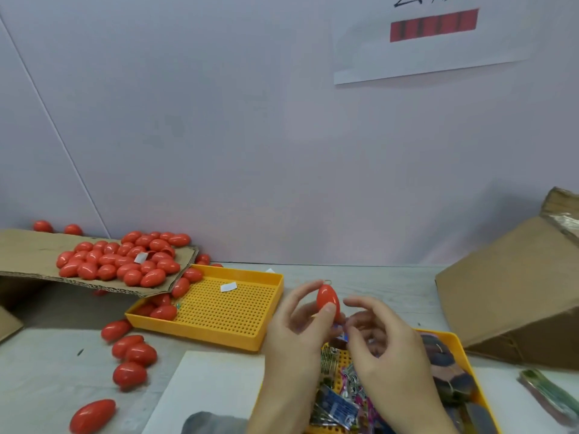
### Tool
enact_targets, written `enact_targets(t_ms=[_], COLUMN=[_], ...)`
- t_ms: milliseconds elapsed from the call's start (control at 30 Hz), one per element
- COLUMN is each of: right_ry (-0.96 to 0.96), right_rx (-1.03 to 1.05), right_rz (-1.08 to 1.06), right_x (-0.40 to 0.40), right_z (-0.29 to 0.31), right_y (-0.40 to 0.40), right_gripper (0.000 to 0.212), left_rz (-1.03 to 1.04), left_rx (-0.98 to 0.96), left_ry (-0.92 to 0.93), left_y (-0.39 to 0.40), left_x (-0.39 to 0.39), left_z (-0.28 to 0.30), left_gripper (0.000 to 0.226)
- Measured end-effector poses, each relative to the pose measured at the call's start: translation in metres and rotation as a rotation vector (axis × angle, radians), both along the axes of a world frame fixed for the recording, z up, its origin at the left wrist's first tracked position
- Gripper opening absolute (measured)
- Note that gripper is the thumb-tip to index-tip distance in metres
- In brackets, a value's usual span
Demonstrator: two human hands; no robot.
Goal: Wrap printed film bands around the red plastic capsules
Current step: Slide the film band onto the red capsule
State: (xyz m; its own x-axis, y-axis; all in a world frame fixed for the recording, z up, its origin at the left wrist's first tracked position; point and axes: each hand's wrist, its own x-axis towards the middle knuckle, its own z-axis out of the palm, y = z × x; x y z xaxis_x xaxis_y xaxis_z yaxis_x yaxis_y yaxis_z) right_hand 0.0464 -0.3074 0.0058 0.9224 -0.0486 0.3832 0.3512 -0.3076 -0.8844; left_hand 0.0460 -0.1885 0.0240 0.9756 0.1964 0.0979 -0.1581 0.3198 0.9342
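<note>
This looks like a small packing or assembly workplace, not a home. On the grey bench (360, 277) lie many identical red capsules (119, 261), heaped on a cardboard flap (28, 255). Two yellow perforated trays (225, 311) serve for sorting, one with printed film bands (341, 402). A cardboard box (513, 292) stands at the right. A paper notice (432, 42) hangs on the plain wall.

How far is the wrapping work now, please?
Done: no banded capsule is visible anywhere. In hand: the left hand holds one bare red capsule upright, the right hand beside it over the film bands. Left: the whole capsule pile on the cardboard, plus loose ones.
</note>
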Motion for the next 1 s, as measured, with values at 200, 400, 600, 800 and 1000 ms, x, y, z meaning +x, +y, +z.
enact_targets(t_ms=[200,400,600,800,1000], right_ry=[-0.030,-0.060,-0.113,-0.137,-0.166], right_rx=[-0.082,-0.100,-0.094,0.035,-0.004], right_rz=[0.087,0.073,0.076,-0.038,-0.110], right_x=[0.004,0.009,0.006,0.011,0.012], right_z=[-0.003,-0.006,-0.004,-0.008,-0.008], right_y=[0.011,0.014,0.014,0.010,0.011], right_gripper=[0.058,0.059,0.053,0.026,0.030], left_rz=[0.025,0.052,0.033,-0.063,-0.296], left_rx=[0.282,0.326,0.354,0.269,-0.061], left_ry=[-0.156,-0.202,-0.217,-0.184,-0.039], left_y=[0.010,0.011,0.010,0.010,0.008], left_x=[0.011,0.024,0.022,0.023,0.025], left_z=[0.001,-0.011,-0.011,-0.012,-0.013], left_gripper=[0.032,0.036,0.033,0.018,0.020])
